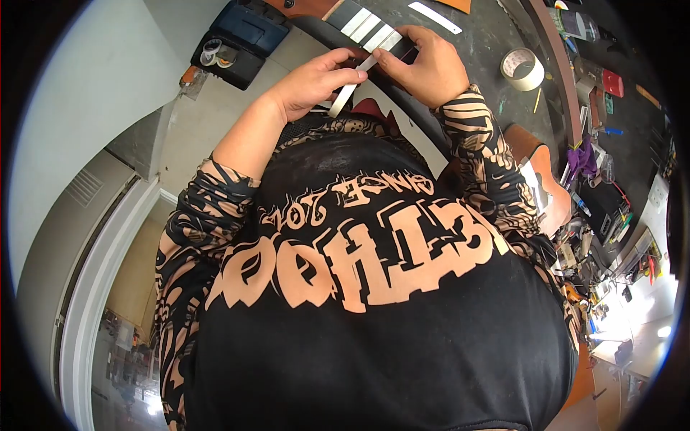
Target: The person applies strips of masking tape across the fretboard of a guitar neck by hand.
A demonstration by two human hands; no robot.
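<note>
My left hand [316,80] is closed, thumb and fingers pinching a pale strip of masking tape [346,97]. Its lower part hangs below the fingers, and I cannot tell whether a roll is there. The thumb of my right hand [433,70] presses on the tape's upper end, with the fingers curled at the edge of a guitar neck [345,16]. Several whitish tape bands [370,31] lie side by side across the dark neck. The far side of the neck is hidden by my right hand.
On the grey workbench [480,52] are a tape roll [522,70] and a white ruler-like strip [435,17]. An orange-brown guitar body [535,154] is at the right, near cluttered tools and a purple cloth [581,159]. An open dark case [241,43] stands at upper left.
</note>
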